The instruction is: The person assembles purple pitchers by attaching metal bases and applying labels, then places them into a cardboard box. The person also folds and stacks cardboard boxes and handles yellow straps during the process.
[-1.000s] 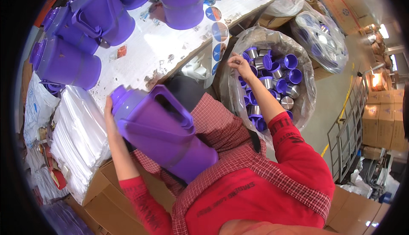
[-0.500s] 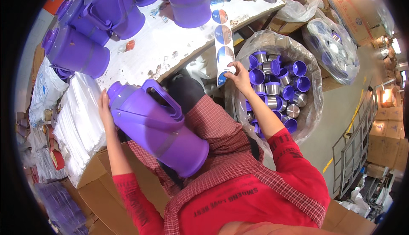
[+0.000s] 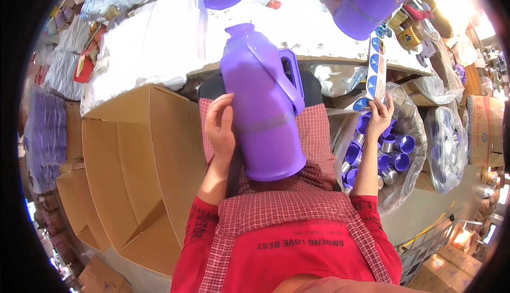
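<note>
Since half a second ago we see the purple jug (image 3: 263,107) swung round from lying aslant across the lap to standing nearly upright along it, spout end far, base end near, handle on its right side. Our view has turned as well, so the white-topped table (image 3: 159,43) now runs across the far side.

We find the left hand (image 3: 220,125) pressed flat against the jug's left flank, fingers together and laid along the wall (steadying more than gripping, as far as we can tell). The jug rests on the checked apron (image 3: 313,139) over the knees.

We see the right hand (image 3: 380,115) off to the right, its fingertips closed on the near end of a strip of round blue-and-white stickers (image 3: 374,70) that runs up toward the table edge. Just beneath that hand sits a clear plastic bag (image 3: 409,181) full of purple caps and metal parts.

On the left stands an open cardboard box (image 3: 133,171), its flaps spread. More purple jugs (image 3: 366,3) stand at the far edge of the table.
</note>
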Demonstrator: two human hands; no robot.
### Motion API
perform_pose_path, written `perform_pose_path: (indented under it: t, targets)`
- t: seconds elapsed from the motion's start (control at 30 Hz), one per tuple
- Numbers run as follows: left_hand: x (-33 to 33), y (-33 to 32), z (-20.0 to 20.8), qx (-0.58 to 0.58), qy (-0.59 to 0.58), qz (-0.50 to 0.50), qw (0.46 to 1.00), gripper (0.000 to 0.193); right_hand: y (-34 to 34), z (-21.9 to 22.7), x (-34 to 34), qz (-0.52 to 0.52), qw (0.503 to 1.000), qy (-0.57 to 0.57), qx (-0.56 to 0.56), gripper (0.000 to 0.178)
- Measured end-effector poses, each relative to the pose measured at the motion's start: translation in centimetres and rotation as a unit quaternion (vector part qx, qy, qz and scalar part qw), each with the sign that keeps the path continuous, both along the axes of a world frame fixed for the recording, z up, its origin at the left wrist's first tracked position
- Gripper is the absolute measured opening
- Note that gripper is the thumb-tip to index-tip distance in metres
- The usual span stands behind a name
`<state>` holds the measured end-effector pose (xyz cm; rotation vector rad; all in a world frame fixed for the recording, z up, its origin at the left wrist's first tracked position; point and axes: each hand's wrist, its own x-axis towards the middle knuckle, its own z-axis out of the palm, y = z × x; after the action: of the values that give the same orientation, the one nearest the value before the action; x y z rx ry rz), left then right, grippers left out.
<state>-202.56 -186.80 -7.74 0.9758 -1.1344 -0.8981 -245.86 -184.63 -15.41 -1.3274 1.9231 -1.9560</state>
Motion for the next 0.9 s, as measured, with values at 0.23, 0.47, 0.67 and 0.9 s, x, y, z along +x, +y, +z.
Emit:
perform_pose_path:
  t: [0.23, 0.47, 0.67, 0.9]
  targets:
    - [1.8, 6.2, 0.8, 0.064, -0.043, -0.017, 0.997, 0.018, 6.5, 4.9, 6.7, -0.070, 0.923, 0.350, 0.143, 0.011]
    - [1.4, 8.3, 1.7, -0.003, -0.051, -0.186, 0.981, 0.057, 11.8, 15.6, 19.1, 0.333, 0.868, -0.366, 0.037, 0.054]
    - [0.8, 9.2, 1.8, 0.127, 0.009, -0.229, 0.965, 0.068, 7.9, 13.4, 24.1, 0.337, 0.834, -0.398, 0.181, 0.055]
    - [1.2, 8.9, 1.0, 0.148, -0.001, -0.147, 0.978, 0.064, 7.6, 11.4, 24.7, 0.292, 0.908, -0.227, 0.198, 0.056]
